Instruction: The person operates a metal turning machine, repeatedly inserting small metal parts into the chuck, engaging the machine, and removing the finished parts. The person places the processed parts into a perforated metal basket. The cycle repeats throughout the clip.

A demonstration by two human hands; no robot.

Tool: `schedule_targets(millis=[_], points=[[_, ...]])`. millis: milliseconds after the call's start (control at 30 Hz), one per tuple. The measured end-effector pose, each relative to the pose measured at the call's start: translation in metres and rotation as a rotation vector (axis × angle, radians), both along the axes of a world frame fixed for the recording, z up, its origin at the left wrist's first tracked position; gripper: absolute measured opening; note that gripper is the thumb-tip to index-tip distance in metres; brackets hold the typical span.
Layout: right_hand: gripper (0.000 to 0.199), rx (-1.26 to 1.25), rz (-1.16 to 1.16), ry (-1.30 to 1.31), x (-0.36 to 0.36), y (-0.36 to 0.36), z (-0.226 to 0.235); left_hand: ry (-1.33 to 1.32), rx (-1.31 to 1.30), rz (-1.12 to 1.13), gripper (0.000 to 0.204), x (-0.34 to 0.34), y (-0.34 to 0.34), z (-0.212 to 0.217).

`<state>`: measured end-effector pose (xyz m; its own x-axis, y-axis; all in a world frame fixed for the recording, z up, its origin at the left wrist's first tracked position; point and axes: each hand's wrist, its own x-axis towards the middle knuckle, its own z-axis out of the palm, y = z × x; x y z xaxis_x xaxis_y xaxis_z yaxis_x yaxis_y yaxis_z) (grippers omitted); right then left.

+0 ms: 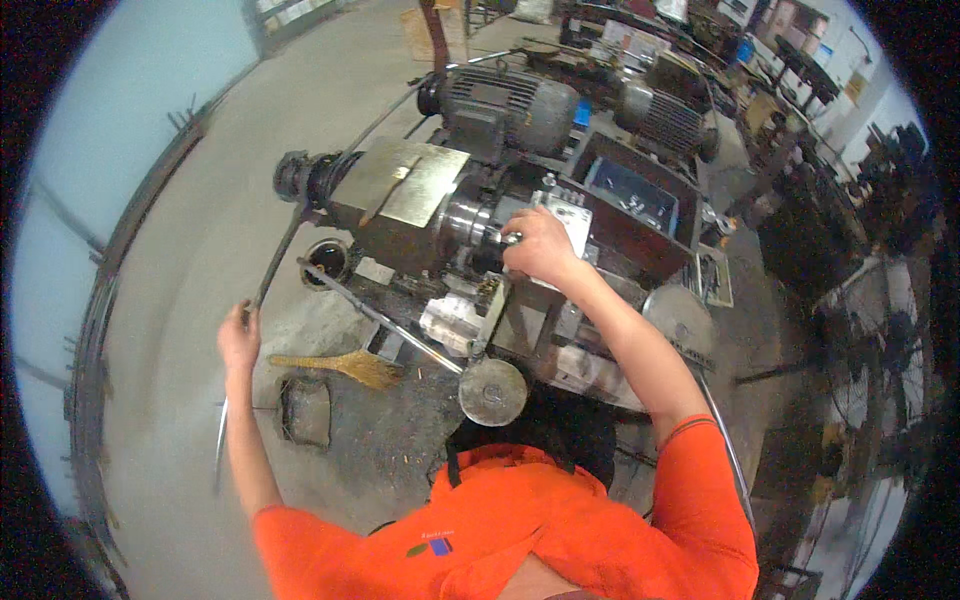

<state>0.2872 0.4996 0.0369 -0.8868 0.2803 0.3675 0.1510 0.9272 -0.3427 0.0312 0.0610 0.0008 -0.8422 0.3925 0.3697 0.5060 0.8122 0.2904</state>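
I have the left hand (239,338) curled round a long dark bar (281,251) at left; the right hand (540,246) grasps a small shiny metal piece (512,238) just right of the lathe chuck (464,222).

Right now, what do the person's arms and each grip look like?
Short, bright orange-red sleeves cover the upper arms: the left sleeve and the right sleeve, which has a thin greyish line near its hem. Below them, the forearms are bare. The left grip and right grip are human hands without gloves. No watch shows.
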Motion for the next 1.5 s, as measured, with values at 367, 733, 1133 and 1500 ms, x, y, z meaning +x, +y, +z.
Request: schedule_targets(millis=[367,733,1133,1500], points=[[0.025,-0.007,-0.119,-0.281,-0.044,-0.017,-0.012,-0.174,-0.437,0.495,0.037,-0.052,-0.092,-0.051],[0.024,0.052,-0.126,-0.236,-0.045,-0.015,-0.017,-0.282,-0.219,0.504,0.040,0.051,-0.045,-0.038],[0.024,0.016,-0.223,-0.310,-0.039,-0.024,0.002,-0.426,-0.352,-0.067,0.034,0.039,0.013,-0.002],[0.029,-0.257,-0.376,0.083,0.048,0.140,-0.018,-0.798,0.498,-0.110,0.024,0.011,0.020,-0.055]])
